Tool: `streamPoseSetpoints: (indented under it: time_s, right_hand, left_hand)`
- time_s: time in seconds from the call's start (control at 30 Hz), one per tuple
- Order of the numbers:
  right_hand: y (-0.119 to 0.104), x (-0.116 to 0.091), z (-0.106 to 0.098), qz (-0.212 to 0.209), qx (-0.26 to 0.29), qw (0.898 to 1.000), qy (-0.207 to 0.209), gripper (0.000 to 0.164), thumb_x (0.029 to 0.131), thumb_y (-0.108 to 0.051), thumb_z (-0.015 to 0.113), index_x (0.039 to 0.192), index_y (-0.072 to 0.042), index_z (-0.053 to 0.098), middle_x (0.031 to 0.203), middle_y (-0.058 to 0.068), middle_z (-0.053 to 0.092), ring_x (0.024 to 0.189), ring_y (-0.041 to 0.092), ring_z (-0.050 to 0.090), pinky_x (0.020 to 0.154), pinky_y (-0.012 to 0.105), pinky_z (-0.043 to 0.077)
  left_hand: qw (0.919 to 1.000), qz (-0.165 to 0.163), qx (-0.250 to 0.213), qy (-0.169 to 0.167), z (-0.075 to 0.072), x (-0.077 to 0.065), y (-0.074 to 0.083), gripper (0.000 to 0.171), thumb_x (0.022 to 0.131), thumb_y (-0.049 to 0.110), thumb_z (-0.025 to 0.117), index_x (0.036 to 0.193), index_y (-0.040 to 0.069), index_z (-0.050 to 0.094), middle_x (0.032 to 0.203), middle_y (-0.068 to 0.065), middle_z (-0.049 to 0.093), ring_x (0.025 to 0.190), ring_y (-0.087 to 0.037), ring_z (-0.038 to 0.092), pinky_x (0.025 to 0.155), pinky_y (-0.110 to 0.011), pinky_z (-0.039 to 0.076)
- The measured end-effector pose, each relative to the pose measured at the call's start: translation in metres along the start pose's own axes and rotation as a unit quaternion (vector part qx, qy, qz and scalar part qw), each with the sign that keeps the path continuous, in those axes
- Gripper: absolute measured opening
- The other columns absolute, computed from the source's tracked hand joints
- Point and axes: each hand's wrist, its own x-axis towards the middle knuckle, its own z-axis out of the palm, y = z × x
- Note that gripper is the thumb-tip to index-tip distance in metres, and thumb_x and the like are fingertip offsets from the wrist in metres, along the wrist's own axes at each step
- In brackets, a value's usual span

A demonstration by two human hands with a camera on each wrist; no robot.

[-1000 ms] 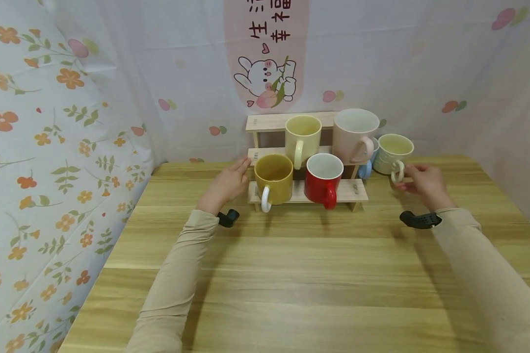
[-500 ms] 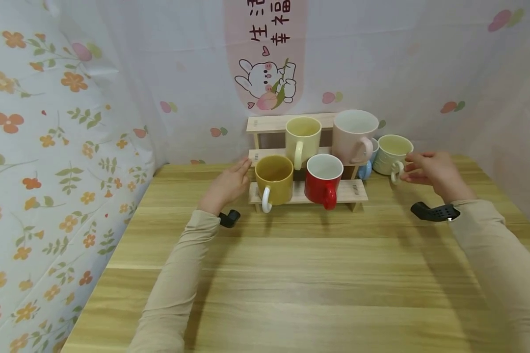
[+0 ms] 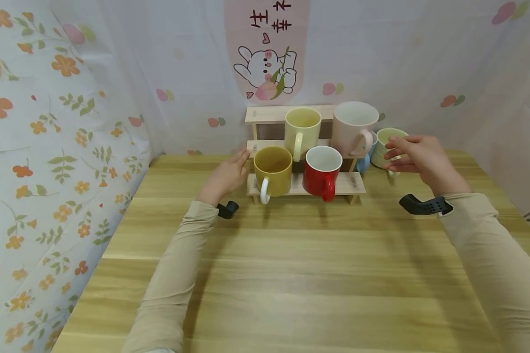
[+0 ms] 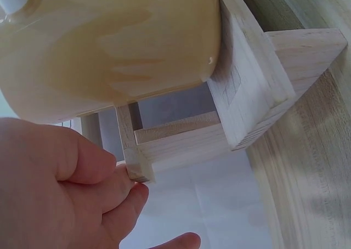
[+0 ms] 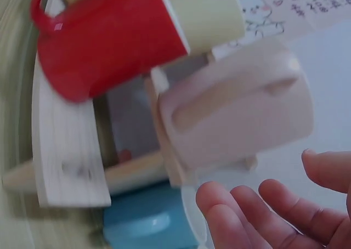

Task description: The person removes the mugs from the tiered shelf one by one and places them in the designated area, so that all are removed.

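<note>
My left hand [image 3: 224, 182] pinches the left end of the middle tier of a wooden rack [image 3: 352, 182], beside a mustard mug [image 3: 274, 171] with a white handle. The left wrist view shows the fingertips against the wooden plank [image 4: 139, 171]. To the rack's right, my right hand [image 3: 424, 158] hovers with loosely bent fingers and holds nothing. It partly covers a pale green mug [image 3: 380, 156] on the table. A large pale pink mug [image 3: 352, 130] stands at the rack's right end, apart from the fingers [image 5: 219, 205] in the right wrist view.
The rack also bears a pale yellow mug [image 3: 302, 131] higher up and a red mug [image 3: 321, 174] on the lowest tier. A light blue mug [image 5: 148, 219] sits low at its right end. Printed cloth [image 3: 181, 73] hangs behind the wooden table [image 3: 291, 274].
My right hand has let go of the pale green mug's handle, drawn back to the right, then risen in front of that mug. My left hand stays at the rack, and the view has tilted slightly.
</note>
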Motion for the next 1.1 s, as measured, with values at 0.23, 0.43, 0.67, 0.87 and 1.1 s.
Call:
streamPoseSetpoints:
  time_s: [0.23,0.43,0.67,0.87,1.1]
  right_hand:
    - [-0.01,0.0,0.018,-0.006,0.078,0.997,-0.009,0.02,0.088,-0.037,0.065,0.085,-0.018,0.071,0.076,0.001,0.069,0.063,0.016,0.071,0.06,0.027,0.06]
    - [-0.014,0.0,0.034,-0.02,0.074,0.997,0.002,0.028,0.087,-0.042,0.064,0.096,-0.016,0.067,0.079,-0.001,0.069,0.062,0.016,0.071,0.06,0.028,0.06]
    - [-0.015,0.001,0.045,-0.033,0.136,0.99,-0.007,0.031,0.087,-0.038,0.066,0.1,-0.01,0.065,0.09,0.002,0.066,0.062,0.019,0.071,0.058,0.029,0.06]
    - [-0.018,0.003,0.053,-0.046,0.116,0.992,-0.012,0.036,0.087,-0.043,0.063,0.091,-0.007,0.064,0.094,0.002,0.062,0.067,0.018,0.072,0.06,0.029,0.06]
    - [-0.017,0.005,0.058,-0.054,0.145,0.987,-0.03,0.033,0.091,-0.038,0.061,0.085,-0.006,0.067,0.078,0.004,0.065,0.067,0.02,0.072,0.059,0.03,0.06]
  left_hand:
    - [1.0,-0.002,-0.006,-0.006,-0.003,0.0,0.0,0.054,0.101,0.02,0.025,0.153,0.007,0.018,0.16,-0.01,0.015,0.145,-0.031,0.02,0.12,-0.041,0.019]
    - [0.9999,0.0,-0.009,-0.005,-0.002,-0.001,0.0,0.055,0.101,0.02,0.025,0.153,0.006,0.018,0.16,-0.009,0.013,0.146,-0.031,0.019,0.12,-0.041,0.018]
    - [1.0,-0.004,-0.008,-0.005,-0.003,-0.001,0.001,0.054,0.101,0.021,0.023,0.153,0.009,0.017,0.161,-0.006,0.012,0.145,-0.033,0.021,0.12,-0.043,0.019]
    - [0.9999,-0.006,-0.006,-0.008,-0.004,-0.001,0.002,0.054,0.101,0.022,0.023,0.153,0.009,0.017,0.161,-0.007,0.011,0.145,-0.033,0.02,0.12,-0.043,0.018]
    - [0.9999,-0.007,-0.006,-0.012,-0.003,-0.001,0.003,0.055,0.101,0.022,0.024,0.153,0.008,0.016,0.161,-0.007,0.01,0.146,-0.032,0.018,0.12,-0.044,0.017]
